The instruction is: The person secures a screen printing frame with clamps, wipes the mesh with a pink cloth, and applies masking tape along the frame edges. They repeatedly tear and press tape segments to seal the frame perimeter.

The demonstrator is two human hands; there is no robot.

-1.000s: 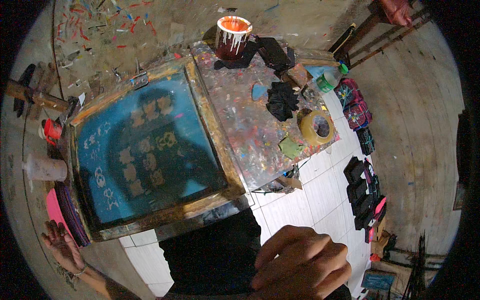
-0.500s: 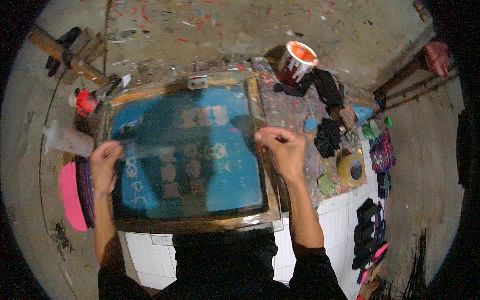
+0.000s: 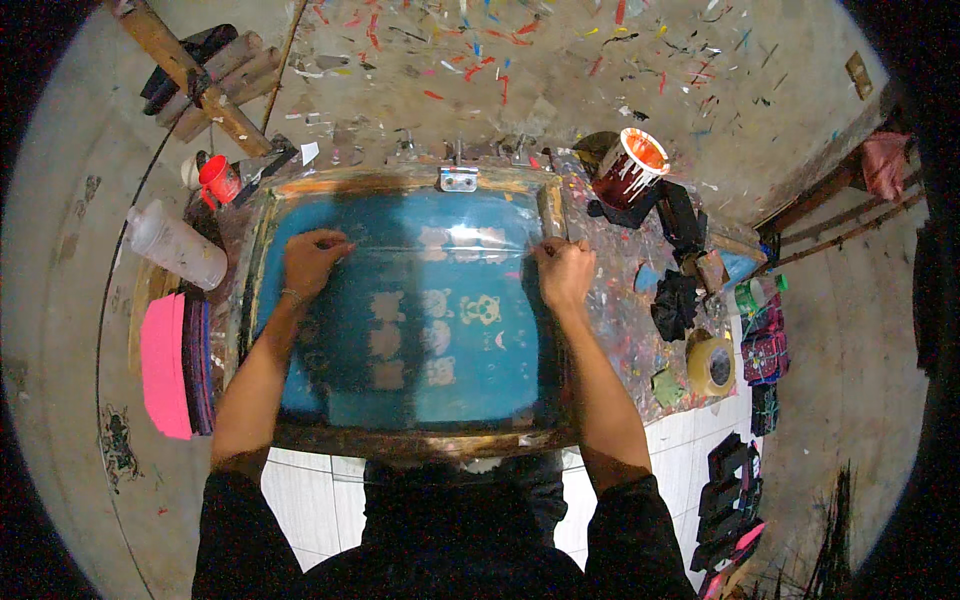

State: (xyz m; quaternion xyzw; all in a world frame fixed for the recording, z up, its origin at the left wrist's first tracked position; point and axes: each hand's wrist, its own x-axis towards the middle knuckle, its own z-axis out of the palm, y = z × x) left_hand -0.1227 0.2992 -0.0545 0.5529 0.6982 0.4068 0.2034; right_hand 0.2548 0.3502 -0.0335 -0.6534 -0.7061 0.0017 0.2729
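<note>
A silk-screen printing frame lies in front of me, with blue mesh (image 3: pixel 400 215) and a worn wooden rim (image 3: pixel 430 442). Small animal-shaped figures show pale in the mesh. Across its far part runs a thin clear strip, apparently tape (image 3: pixel 440 249), stretched between both hands. My left hand (image 3: pixel 315 260) pinches one end over the mesh's left side. At the right rim, my right hand (image 3: pixel 567 272) is closed on the other end. Whether the strip touches the mesh, I cannot tell. A metal hinge clamp (image 3: pixel 459 179) sits at the frame's far edge.
Right of the frame are an orange-red paint tub (image 3: pixel 630 168), a black crumpled cloth (image 3: pixel 675 302) and a tape roll (image 3: pixel 711 365). On the left stand a red cup (image 3: pixel 218 181), a cloudy plastic bottle (image 3: pixel 176 245) and a pink-topped stack (image 3: pixel 165 365).
Both hands have moved farther up the screen with the clear strip. My left hand has come inward from the left rim over the mesh. The whole view has shifted slightly.
</note>
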